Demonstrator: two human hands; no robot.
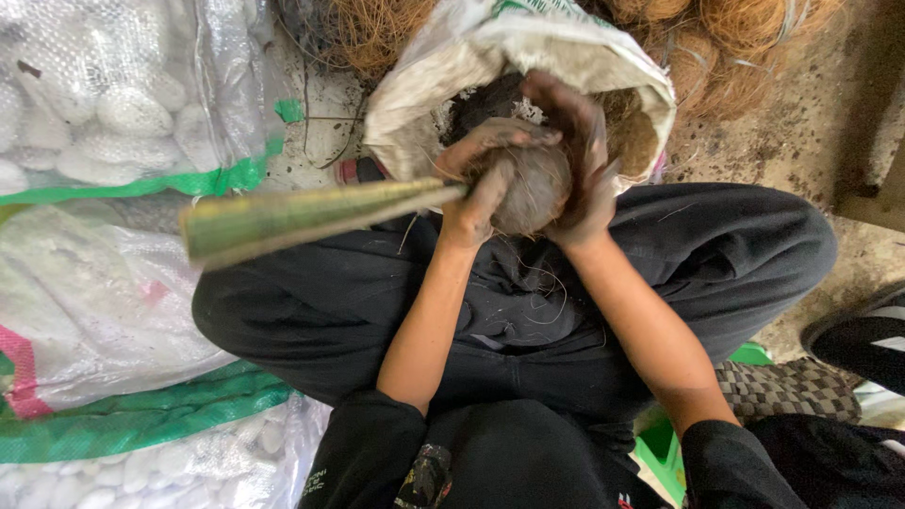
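At the upper centre of the frame, both soil-stained hands close around a grey fibre ball [535, 188]. The left hand [485, 174] curls over its left side and also pinches the thin end of a long green stick [311, 215], which runs out toward the left of the frame. The right hand [584, 160] wraps the ball's right side, fingers pressed against it. Just behind the ball gapes a white sack [452, 85] holding dark soil. Bags of white pebbles [104, 104] lie at the left.
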